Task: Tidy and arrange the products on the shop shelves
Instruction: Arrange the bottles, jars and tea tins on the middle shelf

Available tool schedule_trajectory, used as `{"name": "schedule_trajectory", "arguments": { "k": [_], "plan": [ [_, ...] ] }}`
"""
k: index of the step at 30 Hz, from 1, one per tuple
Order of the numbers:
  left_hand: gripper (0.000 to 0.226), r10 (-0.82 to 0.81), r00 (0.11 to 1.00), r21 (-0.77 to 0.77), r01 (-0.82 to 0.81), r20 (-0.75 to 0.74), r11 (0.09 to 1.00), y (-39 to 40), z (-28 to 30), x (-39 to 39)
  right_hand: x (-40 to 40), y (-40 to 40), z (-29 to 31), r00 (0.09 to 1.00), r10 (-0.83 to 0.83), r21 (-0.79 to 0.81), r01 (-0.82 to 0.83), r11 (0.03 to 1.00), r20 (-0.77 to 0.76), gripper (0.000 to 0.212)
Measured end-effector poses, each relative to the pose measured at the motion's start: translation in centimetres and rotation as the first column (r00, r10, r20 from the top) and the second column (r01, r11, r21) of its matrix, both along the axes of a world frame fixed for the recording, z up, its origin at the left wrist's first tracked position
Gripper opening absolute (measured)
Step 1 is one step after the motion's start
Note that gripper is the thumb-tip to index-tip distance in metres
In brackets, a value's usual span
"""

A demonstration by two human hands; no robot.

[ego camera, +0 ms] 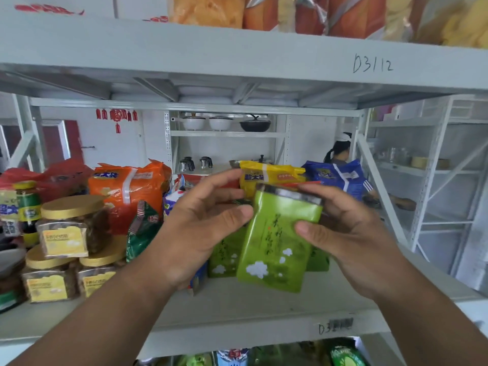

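Both my hands are up at the middle shelf (264, 307), working one green pouch (277, 241). It has a silver strip along its top and white cloud marks low on its front, and it is tilted, top leaning right, held above the shelf board.

My right hand (351, 233) grips the pouch at its right edge: thumb across the front, fingers curled over the silver top. My left hand (200, 228) meets its upper left edge with the thumb tip; the fingers reach behind, loosely bent. I cannot tell whether they press the back of it.

More green pouches (224, 257) stand on the shelf just behind, partly hidden by the held one.

Further back:
- yellow noodle pack (269, 175), directly behind the held pouch's top
- blue noodle pack (340, 175), to its right
- orange noodle pack (132, 186), to the left

Far left of the shelf: clear jars with gold lids (71, 233), stacked two below and one on top, with a dark bottle (27, 207) beside them.

Handwritten "D3112" on the upper shelf edge (372, 64).

A second person (340, 151) is visible through the rack, at the back.
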State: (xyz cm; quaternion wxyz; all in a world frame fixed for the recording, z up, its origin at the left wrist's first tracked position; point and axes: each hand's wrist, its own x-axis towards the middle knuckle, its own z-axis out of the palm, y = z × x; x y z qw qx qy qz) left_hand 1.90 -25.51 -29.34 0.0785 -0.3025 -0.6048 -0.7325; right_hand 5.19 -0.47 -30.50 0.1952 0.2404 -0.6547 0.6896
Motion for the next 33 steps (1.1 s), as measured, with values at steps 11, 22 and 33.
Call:
{"name": "schedule_trajectory", "arguments": {
  "k": [11, 22, 33],
  "plan": [
    [0.041, -0.055, 0.989, -0.274, 0.016, -0.135, 0.962, 8.0, 1.0, -3.5, -0.8, 7.9, 0.7, 0.998, -0.067, 0.201, 0.066, 0.977, 0.0, 0.057],
    [0.018, 0.012, 0.955, -0.547, -0.179, -0.295, 0.818, 17.1, 2.5, -8.4, -5.5, 17.7, 0.7, 0.967, -0.25, 0.358, 0.253, 0.899, -0.056, 0.048],
    [0.051, -0.053, 0.934, -0.847, -0.295, -0.353, 0.443, 19.4, 2.6, -12.1, -11.1, 20.5, -2.1, 0.97, -0.224, 0.319, 0.183, 0.93, 0.098, 0.043]
  ]
}}
